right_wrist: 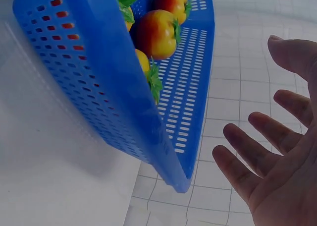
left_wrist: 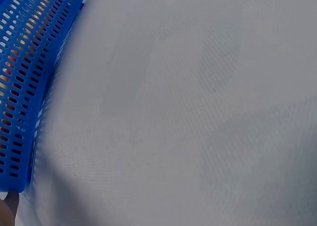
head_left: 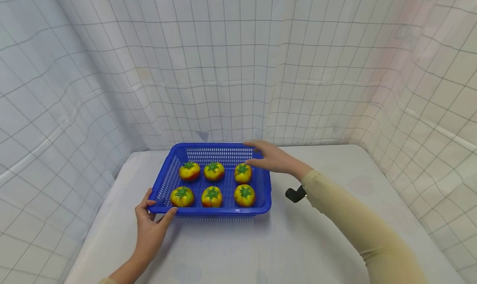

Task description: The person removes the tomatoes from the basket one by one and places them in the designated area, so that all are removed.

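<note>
A blue plastic basket [head_left: 212,210] with slotted walls is on the white table. Inside it lie several yellow-and-red tomatoes [head_left: 211,197] with green star-shaped tops, in two rows; their red flanks show in the right wrist view. My left hand [head_left: 149,234] grips the basket's near left corner, thumb over the front rim and fingers along the left side. Over the far right corner hovers my right hand [head_left: 273,157], its fingers spread and holding nothing. In the right wrist view that right hand [right_wrist: 282,151] is apart from the basket wall [right_wrist: 183,102].
A black object [head_left: 295,195] lies on the table [head_left: 335,234] right of the basket, partly hidden by the right sleeve [head_left: 350,213]. White grid-patterned curtains [head_left: 223,68] surround the table at the back and on both sides.
</note>
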Demonstrator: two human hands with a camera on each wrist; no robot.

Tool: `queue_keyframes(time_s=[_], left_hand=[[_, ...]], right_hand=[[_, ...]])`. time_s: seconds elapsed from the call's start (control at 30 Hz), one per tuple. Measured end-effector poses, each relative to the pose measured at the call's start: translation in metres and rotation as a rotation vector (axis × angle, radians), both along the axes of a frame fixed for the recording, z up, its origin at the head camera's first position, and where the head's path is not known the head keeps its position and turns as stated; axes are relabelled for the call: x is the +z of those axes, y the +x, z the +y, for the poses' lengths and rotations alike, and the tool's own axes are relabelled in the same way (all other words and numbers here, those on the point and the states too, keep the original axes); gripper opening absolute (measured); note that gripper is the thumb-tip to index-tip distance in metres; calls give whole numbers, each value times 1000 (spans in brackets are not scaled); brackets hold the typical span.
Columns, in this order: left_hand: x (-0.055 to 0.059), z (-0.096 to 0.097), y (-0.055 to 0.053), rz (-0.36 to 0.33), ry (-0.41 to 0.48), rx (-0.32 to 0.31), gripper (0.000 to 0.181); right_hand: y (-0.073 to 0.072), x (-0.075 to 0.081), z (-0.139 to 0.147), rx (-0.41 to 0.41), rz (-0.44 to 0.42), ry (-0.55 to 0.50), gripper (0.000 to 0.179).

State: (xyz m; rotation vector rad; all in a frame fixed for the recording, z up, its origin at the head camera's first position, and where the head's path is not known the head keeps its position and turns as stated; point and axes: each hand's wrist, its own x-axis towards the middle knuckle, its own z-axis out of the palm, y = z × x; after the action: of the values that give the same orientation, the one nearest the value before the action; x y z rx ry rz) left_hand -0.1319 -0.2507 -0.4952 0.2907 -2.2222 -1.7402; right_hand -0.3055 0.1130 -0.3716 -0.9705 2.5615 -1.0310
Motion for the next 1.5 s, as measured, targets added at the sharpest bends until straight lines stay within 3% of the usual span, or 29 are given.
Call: queue_keyframes(time_s=[0.3, 0.57, 0.83, 1.03, 1.5], left_hand=[[0, 1, 0, 9, 27, -4, 65], [-4, 0, -1, 19, 55, 1, 66], [-3, -1, -1, 29, 72, 1, 65], [-3, -5, -2, 41, 4, -29, 62], [-7, -8, -1, 91, -22, -42, 58]], right_hand=[[-13, 7, -33, 44, -75, -48, 65], [-23, 3, -58, 80, -150, -77, 69], [-34, -5, -81, 94, -210, -16, 69], [-37, -12, -93, 104, -224, 32, 67], [-44, -27, -102, 66, -240, 78, 68]])
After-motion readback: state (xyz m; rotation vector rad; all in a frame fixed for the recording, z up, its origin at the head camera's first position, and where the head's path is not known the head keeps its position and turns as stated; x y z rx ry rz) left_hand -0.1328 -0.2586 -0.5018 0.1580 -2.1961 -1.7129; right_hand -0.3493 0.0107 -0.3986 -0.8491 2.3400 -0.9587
